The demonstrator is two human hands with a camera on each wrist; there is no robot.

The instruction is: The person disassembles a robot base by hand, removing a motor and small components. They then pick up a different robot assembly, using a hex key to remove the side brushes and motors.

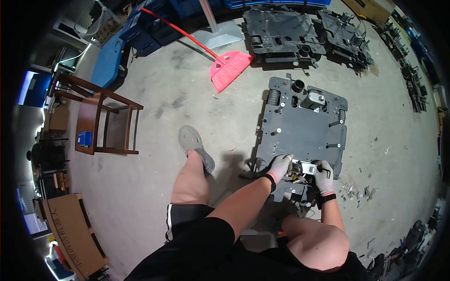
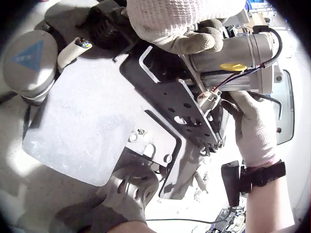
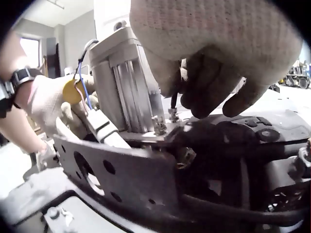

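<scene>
Motor [image 3: 130,92], hex key [image 2: 280,109], blue triangle label [image 2: 30,53], lettering [image 2: 25,58] blurred

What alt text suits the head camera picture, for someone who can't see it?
A person's gloved left hand holds a silver motor on a gray machine base; the right hand grips a thin dark tool. Nearby: a red broom, a wooden chair.

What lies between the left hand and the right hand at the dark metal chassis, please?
In the head view, a silver motor lies between the left hand and the right hand; the left wrist view also shows it there, with wires attached.
</scene>
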